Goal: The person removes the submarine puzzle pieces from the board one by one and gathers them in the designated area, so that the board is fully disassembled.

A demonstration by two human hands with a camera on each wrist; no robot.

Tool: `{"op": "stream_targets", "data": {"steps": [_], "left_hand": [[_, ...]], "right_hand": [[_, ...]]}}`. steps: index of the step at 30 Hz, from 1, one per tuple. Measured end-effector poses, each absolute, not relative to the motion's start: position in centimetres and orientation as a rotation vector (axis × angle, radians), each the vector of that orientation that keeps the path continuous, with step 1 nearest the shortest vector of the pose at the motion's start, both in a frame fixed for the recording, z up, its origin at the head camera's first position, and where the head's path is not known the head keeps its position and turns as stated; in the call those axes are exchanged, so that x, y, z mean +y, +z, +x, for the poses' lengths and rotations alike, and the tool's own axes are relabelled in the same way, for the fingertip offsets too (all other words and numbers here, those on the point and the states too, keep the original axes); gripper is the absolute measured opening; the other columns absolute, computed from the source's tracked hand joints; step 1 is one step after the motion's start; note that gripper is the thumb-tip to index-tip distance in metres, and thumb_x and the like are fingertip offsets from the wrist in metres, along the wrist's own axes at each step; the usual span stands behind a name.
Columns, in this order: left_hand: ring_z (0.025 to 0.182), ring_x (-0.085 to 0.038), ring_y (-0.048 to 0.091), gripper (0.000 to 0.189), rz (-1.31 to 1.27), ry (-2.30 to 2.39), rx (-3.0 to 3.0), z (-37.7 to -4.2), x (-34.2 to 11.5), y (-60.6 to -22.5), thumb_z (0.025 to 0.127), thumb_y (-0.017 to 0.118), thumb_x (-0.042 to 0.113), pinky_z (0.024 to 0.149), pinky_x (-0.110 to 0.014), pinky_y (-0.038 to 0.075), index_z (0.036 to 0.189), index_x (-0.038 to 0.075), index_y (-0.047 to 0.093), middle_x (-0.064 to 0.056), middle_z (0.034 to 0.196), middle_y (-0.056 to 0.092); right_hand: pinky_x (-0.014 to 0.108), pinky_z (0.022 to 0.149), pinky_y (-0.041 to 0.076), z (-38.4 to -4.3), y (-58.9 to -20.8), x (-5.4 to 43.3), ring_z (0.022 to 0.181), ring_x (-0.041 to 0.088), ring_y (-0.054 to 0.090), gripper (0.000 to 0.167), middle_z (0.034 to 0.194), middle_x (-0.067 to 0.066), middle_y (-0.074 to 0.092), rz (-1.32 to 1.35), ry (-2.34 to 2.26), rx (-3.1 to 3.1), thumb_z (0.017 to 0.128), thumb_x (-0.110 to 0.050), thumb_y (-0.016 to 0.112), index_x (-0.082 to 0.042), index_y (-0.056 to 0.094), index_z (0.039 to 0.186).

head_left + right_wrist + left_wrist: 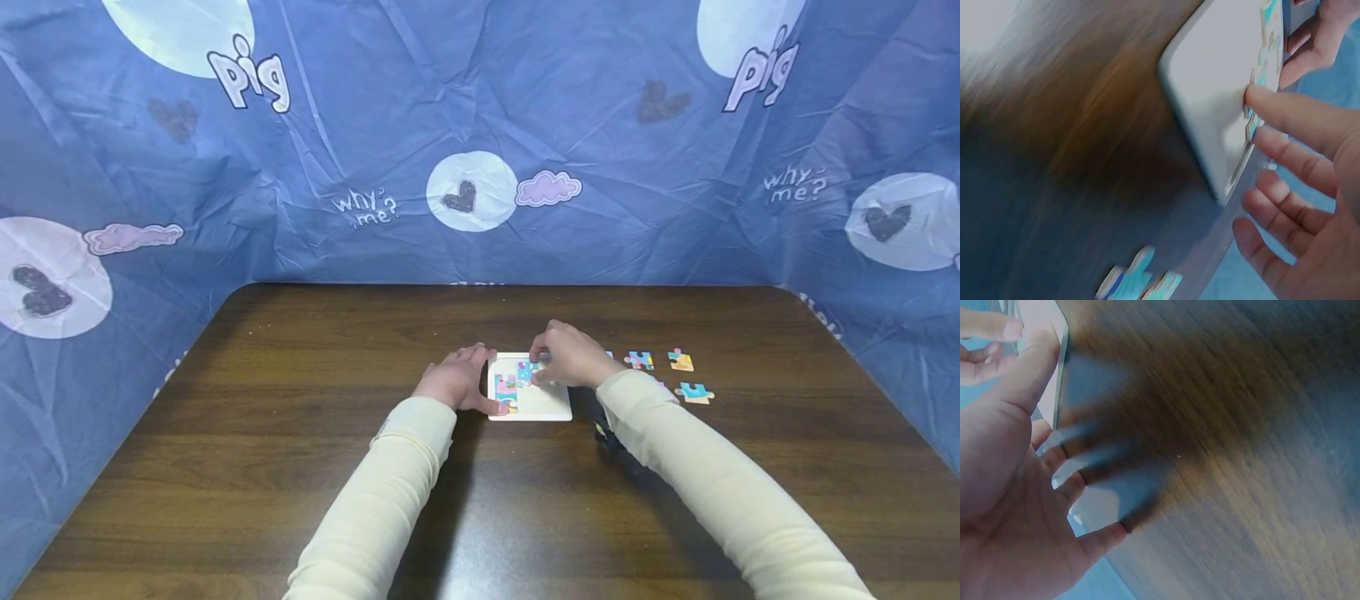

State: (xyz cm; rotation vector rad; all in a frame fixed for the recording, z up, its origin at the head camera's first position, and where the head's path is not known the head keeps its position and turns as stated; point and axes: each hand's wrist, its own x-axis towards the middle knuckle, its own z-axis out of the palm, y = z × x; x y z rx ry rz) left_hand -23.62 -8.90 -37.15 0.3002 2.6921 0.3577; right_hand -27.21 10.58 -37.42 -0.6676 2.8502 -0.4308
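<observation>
A square white puzzle tray [546, 406] lies flat on the table, with several colourful jigsaw pieces [505, 385] along its left side and back. My left hand [456, 380] rests at the tray's left side, fingers spread and fairly straight. In the left wrist view its thumb [1038, 365] lies on the tray's edge. Over the back of the tray, my right hand [573, 355] pinches a blue jigsaw piece [1251, 128] between thumb and index finger, low against the tray. The fingers partly cover that piece in the head view.
Several loose jigsaw pieces lie right of the tray, among them a pink-and-blue one [640, 360], a yellow one [681, 361] and a blue one [695, 392]. My right forearm partly hides others. Blue printed cloth [480, 250] hangs behind the brown wooden table [337, 350].
</observation>
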Motion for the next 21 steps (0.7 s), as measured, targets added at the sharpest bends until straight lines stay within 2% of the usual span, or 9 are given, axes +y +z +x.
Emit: {"op": "stream_targets", "data": {"steps": [14, 21], "left_hand": [[0.154, -0.030, 0.021, 0.094, 0.290, 0.361, 2.686, -24.3, -8.8, -38.1, 0.084, 0.082, 0.046, 0.119, -0.060, 0.024, 0.159, 0.018, 0.033, -0.009, 0.168, 0.023], [0.154, -0.028, 0.019, 0.095, 0.272, 0.356, 2.683, -25.0, -8.8, -39.1, 0.085, 0.081, 0.047, 0.120, -0.060, 0.021, 0.160, 0.020, 0.031, -0.006, 0.169, 0.020]], "right_hand": [[0.042, 0.088, 0.050, -27.2, -38.2, 12.4, 0.096, 0.025, 0.057, 0.025, 0.106, 0.009, 0.061, -0.781, -0.512, 2.844, 0.082, -0.022, 0.086, -0.011, 0.077, 0.102], [0.050, 0.097, 0.048, -26.8, -37.5, 14.1, 0.108, 0.032, 0.058, 0.026, 0.115, 0.010, 0.060, -0.788, -0.604, 2.822, 0.085, -0.023, 0.085, -0.012, 0.076, 0.107]]}}
